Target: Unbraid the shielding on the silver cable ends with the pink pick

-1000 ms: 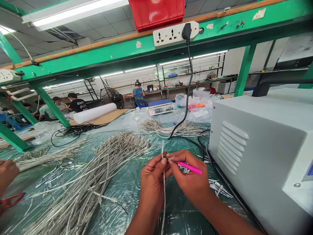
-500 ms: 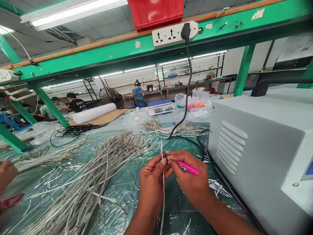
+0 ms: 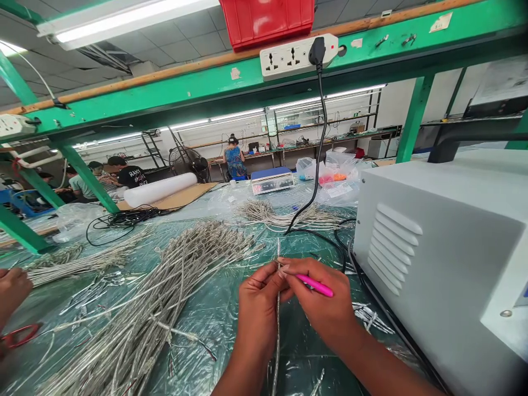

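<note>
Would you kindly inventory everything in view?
Cable: one, silvery, centre
Tool: one, pink, centre
Bundles: several, silvery, bench
Machine: one, grey, right
Frame: one, green, overhead
Power strips: two, white, frame
Cords: several, black, bench
Bin: one, red, overhead
Lamps: several, white, overhead
Scale: one, blue-white, rear
Roll: one, white, rear
Bags: several, clear, rear
Handle: one, red, left
People: several, varied clothes, background
Co-worker's hand: one, left edge
Left hand: one, pinching cable
Right hand: one, gripping tool

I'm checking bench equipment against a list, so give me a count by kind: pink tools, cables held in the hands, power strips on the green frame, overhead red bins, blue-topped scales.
Pink tool: 1
Held cable: 1
Power strips: 2
Red bin: 1
Blue-topped scale: 1
Total: 6
</note>
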Tool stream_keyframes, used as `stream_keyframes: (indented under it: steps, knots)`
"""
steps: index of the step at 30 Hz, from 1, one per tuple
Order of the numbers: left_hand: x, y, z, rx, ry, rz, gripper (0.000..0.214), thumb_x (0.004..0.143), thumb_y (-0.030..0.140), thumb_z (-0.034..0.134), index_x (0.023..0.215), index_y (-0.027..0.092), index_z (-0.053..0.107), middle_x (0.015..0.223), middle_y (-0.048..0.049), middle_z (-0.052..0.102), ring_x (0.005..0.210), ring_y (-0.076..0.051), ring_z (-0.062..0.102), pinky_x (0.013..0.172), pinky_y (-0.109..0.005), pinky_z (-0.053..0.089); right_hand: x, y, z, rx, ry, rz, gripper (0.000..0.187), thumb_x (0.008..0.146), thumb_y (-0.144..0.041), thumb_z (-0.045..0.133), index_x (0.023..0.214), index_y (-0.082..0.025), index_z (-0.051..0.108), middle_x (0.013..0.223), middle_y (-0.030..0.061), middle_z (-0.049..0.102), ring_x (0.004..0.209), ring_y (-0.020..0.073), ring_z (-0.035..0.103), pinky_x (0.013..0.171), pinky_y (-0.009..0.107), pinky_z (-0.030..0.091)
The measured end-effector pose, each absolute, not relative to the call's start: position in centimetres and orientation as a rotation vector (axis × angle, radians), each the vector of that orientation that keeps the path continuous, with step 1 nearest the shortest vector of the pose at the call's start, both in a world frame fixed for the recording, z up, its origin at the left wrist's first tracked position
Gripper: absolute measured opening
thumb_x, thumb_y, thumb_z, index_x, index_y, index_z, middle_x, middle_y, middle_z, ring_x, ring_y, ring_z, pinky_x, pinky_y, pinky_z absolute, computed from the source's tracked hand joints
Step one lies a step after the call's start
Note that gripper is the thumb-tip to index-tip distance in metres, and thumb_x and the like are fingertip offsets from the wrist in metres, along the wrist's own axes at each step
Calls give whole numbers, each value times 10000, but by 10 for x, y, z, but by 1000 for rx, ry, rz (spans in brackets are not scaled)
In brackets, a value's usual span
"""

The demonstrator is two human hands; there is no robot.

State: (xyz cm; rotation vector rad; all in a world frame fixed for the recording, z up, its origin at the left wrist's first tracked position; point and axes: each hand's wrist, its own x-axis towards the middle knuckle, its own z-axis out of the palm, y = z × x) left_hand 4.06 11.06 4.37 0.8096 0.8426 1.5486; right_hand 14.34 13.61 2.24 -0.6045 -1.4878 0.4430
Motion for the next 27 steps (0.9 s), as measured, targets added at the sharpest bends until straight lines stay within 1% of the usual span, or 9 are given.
stream_keyframes:
  steps: [3, 6, 8, 10, 11, 13, 16, 20, 27]
  knots:
    - [41, 111, 39, 830, 870, 1513, 250, 758, 229, 775, 979, 114, 752, 949, -139, 756, 908, -278, 715, 836, -378, 572, 148, 141, 23, -668, -1454, 396, 200, 832, -80, 617, 857, -265, 690, 912, -9, 761, 910, 184, 724, 834, 330, 580]
    - [42, 110, 36, 833, 930, 1473, 273, 752, 228, 780, 982, 89, 735, 918, -160, 757, 874, -279, 724, 818, -384, 582, 157, 149, 29, -730, -1410, 353, 169, 853, -108, 605, 860, -255, 688, 951, -2, 754, 930, 187, 714, 862, 342, 566]
    - [43, 109, 35, 841, 963, 1434, 277, 749, 231, 784, 968, 71, 726, 881, -174, 757, 852, -284, 729, 791, -380, 590, 163, 153, 33, -774, -1294, 343, 141, 864, -134, 593, 859, -242, 684, 1027, 19, 739, 923, 192, 711, 812, 337, 578]
    - [44, 108, 35, 835, 965, 1400, 271, 764, 236, 774, 964, 63, 718, 884, -186, 754, 849, -286, 730, 780, -374, 593, 165, 155, 35, -818, -1167, 359, 99, 858, -156, 605, 842, -228, 671, 1056, 37, 729, 887, 194, 713, 745, 320, 587]
    - [44, 108, 36, 817, 953, 1397, 267, 773, 236, 766, 970, 63, 715, 891, -189, 753, 855, -283, 730, 785, -370, 592, 164, 155, 36, -830, -1135, 373, 76, 850, -164, 620, 833, -224, 663, 1037, 41, 733, 874, 196, 716, 733, 316, 588]
    - [43, 108, 38, 758, 913, 1423, 255, 783, 225, 760, 980, 71, 710, 909, -184, 753, 874, -272, 729, 805, -359, 587, 160, 151, 36, -822, -1151, 406, 57, 830, -166, 652, 819, -222, 651, 957, 38, 744, 884, 204, 719, 770, 324, 587]
    - [41, 108, 40, 684, 836, 1501, 241, 774, 199, 767, 980, 86, 711, 942, -169, 754, 910, -267, 723, 848, -364, 577, 150, 141, 36, -742, -1229, 424, 94, 811, -140, 670, 809, -229, 640, 855, 19, 737, 903, 203, 720, 830, 334, 579]
    - [40, 109, 40, 683, 757, 1567, 225, 776, 177, 760, 983, 97, 721, 987, -155, 751, 945, -274, 714, 892, -391, 564, 144, 132, 37, -681, -1311, 426, 127, 799, -111, 658, 795, -234, 626, 799, 4, 724, 840, 187, 724, 781, 310, 588]
    - [41, 109, 41, 741, 738, 1587, 193, 785, 165, 747, 969, 108, 739, 1009, -141, 748, 939, -261, 714, 815, -310, 581, 145, 132, 38, -654, -1387, 416, 163, 792, -77, 660, 778, -234, 618, 784, -14, 718, 782, 156, 716, 736, 264, 575]
